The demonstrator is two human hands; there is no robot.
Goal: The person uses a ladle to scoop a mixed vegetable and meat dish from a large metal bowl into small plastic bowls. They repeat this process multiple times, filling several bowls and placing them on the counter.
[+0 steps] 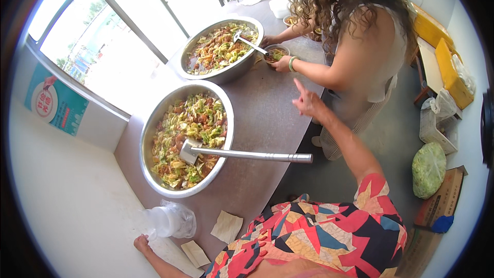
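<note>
My left hand [142,243] is at the lower left, its fingers closed at the rim of a clear plastic container [152,234]. Beside that lies a stack of translucent plastic containers [164,221] in a plastic bag. My right hand [308,101] is raised, empty, with the index finger extended towards a co-worker. A large steel basin [230,123] of chopped cabbage and meat stew [189,123] stands on the table [256,119]. Across its rim rests a long-handled metal ladle [251,154], its head on the food.
A second basin [222,76] holds similar food and a smaller ladle [249,41]. The co-worker [347,46] holds a filled bowl [276,54] beside it. Brown paper pieces [227,227] lie near me. Crates [436,131], a bag of greens [429,170] and cardboard boxes [444,197] line the right wall.
</note>
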